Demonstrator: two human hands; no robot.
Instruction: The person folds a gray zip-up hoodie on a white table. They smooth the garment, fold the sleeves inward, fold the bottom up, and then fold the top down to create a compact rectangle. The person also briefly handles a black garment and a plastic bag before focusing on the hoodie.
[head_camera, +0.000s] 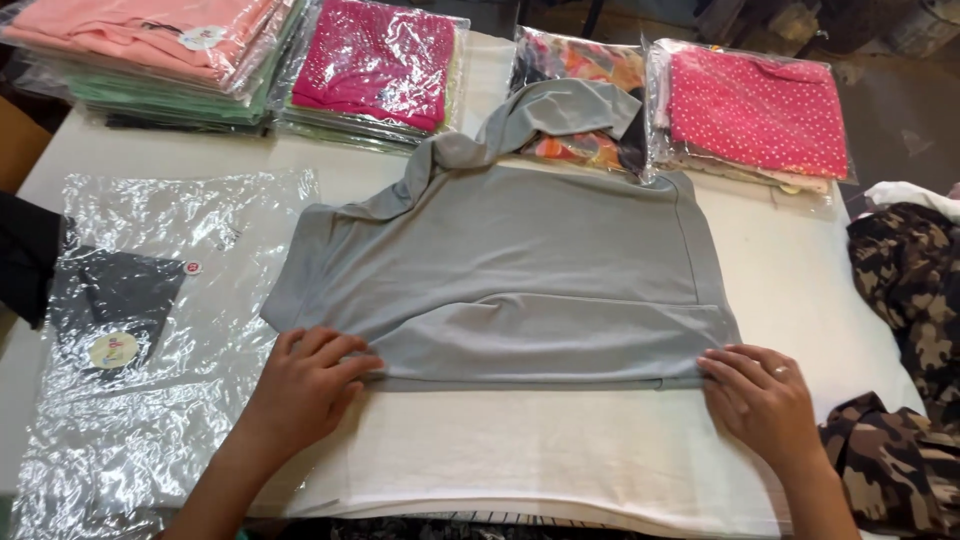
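A folded grey knit garment (520, 270) lies mid-table on the white cloth-covered table (560, 450). The left hand (305, 385) pinches its near-left corner, the right hand (762, 395) its near-right corner, fingers curled. Clear plastic bags (150, 330) lie at the left edge

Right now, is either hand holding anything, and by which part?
Both hold the grey garment by its near folded edge: left hand at the left corner, right hand at the right corner.
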